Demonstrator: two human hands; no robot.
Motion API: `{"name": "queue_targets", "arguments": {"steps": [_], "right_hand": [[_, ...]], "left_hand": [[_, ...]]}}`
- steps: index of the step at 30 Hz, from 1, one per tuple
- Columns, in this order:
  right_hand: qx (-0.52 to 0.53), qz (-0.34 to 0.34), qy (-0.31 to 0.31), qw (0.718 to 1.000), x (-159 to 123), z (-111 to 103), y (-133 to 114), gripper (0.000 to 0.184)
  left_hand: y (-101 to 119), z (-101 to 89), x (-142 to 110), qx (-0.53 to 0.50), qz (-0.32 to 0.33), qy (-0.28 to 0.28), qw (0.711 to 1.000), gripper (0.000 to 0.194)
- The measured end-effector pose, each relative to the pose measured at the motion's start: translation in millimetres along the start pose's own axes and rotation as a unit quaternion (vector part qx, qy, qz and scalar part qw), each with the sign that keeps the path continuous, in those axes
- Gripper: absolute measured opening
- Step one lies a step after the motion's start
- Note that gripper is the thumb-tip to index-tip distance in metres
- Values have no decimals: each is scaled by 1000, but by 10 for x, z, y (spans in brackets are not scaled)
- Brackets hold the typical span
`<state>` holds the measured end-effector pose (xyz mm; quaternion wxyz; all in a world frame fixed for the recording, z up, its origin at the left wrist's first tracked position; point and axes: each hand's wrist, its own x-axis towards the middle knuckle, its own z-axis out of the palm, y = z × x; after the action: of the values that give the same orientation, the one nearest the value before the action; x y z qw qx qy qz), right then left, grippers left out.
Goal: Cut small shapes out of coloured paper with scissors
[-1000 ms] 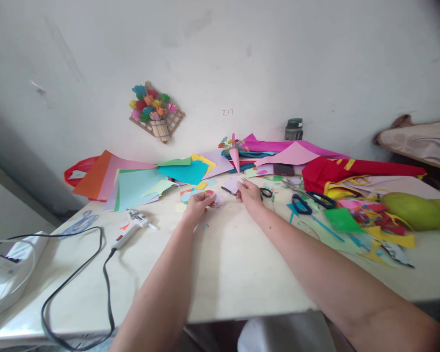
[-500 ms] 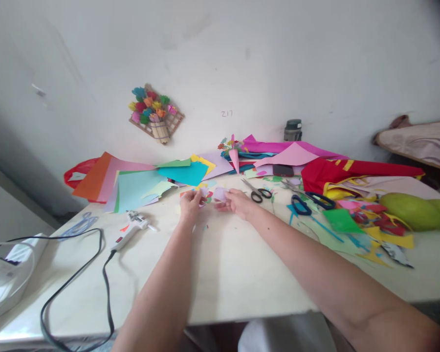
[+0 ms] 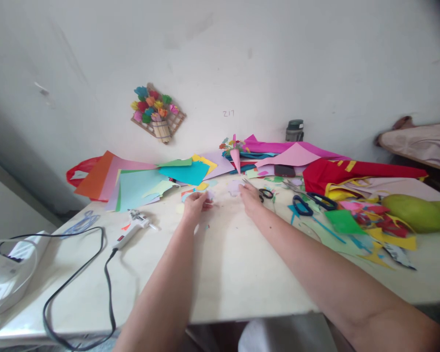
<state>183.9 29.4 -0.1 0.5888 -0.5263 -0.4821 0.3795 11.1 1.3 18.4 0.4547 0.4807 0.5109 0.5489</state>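
My left hand (image 3: 197,207) is closed in a pinch over the middle of the table. A small lilac paper piece (image 3: 210,195) shows at its fingertips. Further right, my right hand (image 3: 249,198) has its fingers together at the edge of a larger lilac paper piece (image 3: 234,187), which it pinches close to the tabletop. Small scissors (image 3: 266,193) with dark handles lie just beyond that hand, partly hidden by it. Several coloured paper scraps (image 3: 202,186) are scattered behind my left hand.
A glue gun (image 3: 126,234) with a looping black cord lies at left near a power strip (image 3: 18,264). Coloured sheets (image 3: 139,188) line the back. Larger blue-handled scissors (image 3: 302,205), scraps and red cloth (image 3: 326,173) are at right. A pink paper cone (image 3: 235,159) holds small flowers.
My right hand has moved right and slightly away with the larger lilac paper, widening the gap between my hands. My left hand has turned slightly and shifted a little right.
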Motion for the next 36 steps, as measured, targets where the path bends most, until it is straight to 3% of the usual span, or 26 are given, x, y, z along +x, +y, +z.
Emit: {"name": "queue_targets", "arguments": {"steps": [2,3,4,6,7,8,9,10,12,16,18,20,22,26,30,36], "right_hand": [[48,46,-63,996,-134,20,-107,11],[72,65,-125,987,-228,48,-163,8],[135,116,-274,945,-331,87,-211,4],[206,195,-505,815,-522,183,-265,11],[216,223,-564,765,-589,234,-267,14],[213,248,-585,742,-626,280,-255,14],[221,260,-575,744,-627,319,-230,13],[242,253,-534,770,-591,346,-197,12],[282,231,-394,844,-428,355,-121,10],[256,114,-114,953,13,212,24,15],[248,87,-53,964,153,113,80,12],[241,68,-18,968,203,37,111,10],[222,54,-2,974,184,-2,107,16],[147,38,-11,988,70,0,20,20],[122,42,-66,989,-26,19,-54,21],[92,23,-194,976,-152,52,-88,23]], "left_hand": [[8,-34,14,-33,26,55,998,35],[13,-56,24,-50,42,84,994,35],[18,-80,34,-64,57,109,990,35],[29,-130,55,-91,80,147,982,35],[34,-153,64,-103,88,163,977,35],[39,-171,71,-114,94,178,973,35],[42,-184,76,-122,98,192,969,35],[44,-190,78,-128,100,201,966,34],[42,-181,73,-126,97,197,967,34],[10,-91,34,-26,76,91,993,34],[-16,-33,15,82,77,13,994,31],[-45,18,6,181,106,-39,977,25],[-71,56,6,270,137,-46,952,18],[-89,101,11,360,178,33,915,20],[-56,133,2,258,216,63,940,18],[-50,133,-12,155,152,-41,975,21]]}}
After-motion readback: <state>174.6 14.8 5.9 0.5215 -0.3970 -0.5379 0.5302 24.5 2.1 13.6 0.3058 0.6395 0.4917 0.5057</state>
